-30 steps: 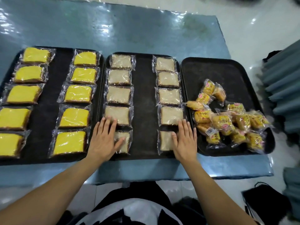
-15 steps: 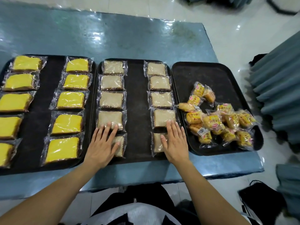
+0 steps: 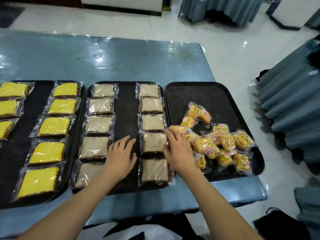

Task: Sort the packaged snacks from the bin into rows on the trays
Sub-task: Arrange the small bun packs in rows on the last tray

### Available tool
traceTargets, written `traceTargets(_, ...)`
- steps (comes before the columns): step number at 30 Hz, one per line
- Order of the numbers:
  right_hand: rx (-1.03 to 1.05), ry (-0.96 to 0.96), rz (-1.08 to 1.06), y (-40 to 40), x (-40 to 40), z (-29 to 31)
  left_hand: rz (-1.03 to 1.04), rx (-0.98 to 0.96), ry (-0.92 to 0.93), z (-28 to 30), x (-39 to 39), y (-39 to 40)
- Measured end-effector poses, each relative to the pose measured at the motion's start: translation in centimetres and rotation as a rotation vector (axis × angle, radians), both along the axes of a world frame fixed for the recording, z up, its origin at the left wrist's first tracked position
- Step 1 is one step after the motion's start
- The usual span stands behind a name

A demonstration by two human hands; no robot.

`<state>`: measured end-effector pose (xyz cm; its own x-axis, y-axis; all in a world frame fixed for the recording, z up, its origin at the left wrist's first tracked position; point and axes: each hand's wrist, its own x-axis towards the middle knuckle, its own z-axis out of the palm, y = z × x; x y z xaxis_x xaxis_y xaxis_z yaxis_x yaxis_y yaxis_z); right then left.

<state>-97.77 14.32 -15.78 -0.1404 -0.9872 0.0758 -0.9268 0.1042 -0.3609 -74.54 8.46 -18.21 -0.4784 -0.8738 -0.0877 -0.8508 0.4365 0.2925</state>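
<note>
We are resting our left hand [image 3: 121,155] on the middle tray [image 3: 127,108], fingers spread, while our right hand [image 3: 178,149], fingers loosely spread, is touching the small yellow snack packs [image 3: 216,142] near the counter's right edge.

We see a glossy blue table [image 3: 121,63] on white floor tiles [image 3: 225,49], with grey-blue pleated drapes [image 3: 290,101] at right

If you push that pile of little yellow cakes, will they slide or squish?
The small wrapped cakes would probably slide easily, since their shiny plastic wrappers look slick on the smooth black tray. They look puffy and soft, so a hard squeeze would likely dent them. Heaped loosely, some may tumble off the pile.
</note>
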Motion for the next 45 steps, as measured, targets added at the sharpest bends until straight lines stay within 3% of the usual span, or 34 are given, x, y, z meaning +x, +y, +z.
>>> traceTargets(9, -0.044, 0.025, -0.007, -4.6, -16.5, 2.5, -0.039, -0.055, 0.125, 2.8, -18.1, -2.2)
traceTargets(15, 0.109, 0.075, 0.041, -8.6, -26.3, -0.4, -0.072, -0.036, -0.014, 1.9, -28.5, -5.0)
traceTargets(18, 0.229, -0.022, 0.118, -11.2, -28.2, -1.6, -0.069, 0.011, -0.084, 1.0, -31.8, -6.4)
traceTargets(21, 0.403, -0.094, 0.243, -12.7, -28.8, -2.9, -0.025, 0.062, -0.163, -0.2, -33.3, -7.3)
traceTargets(26, 0.514, -0.077, 0.402, -12.1, -30.4, -4.3, 0.014, 0.126, -0.208, -0.7, -33.5, -8.3)
traceTargets(31, 0.173, -0.038, 0.432, -14.7, -30.8, -4.2, 0.009, 0.139, -0.295, -0.4, -33.9, -7.1)
traceTargets(34, 0.236, 0.012, 0.571, -15.7, -30.3, -4.9, 0.052, 0.080, -0.340, 0.0, -34.3, -6.2)
traceTargets(40, 0.210, 0.057, 0.416, -15.1, -31.8, -6.1, 0.113, 0.200, -0.315, -1.2, -35.9, -8.0)
traceTargets(45, 0.218, 0.132, 0.185, -15.5, -35.0, -6.3, -0.022, 0.190, -0.226, -2.3, -39.7, -13.5)
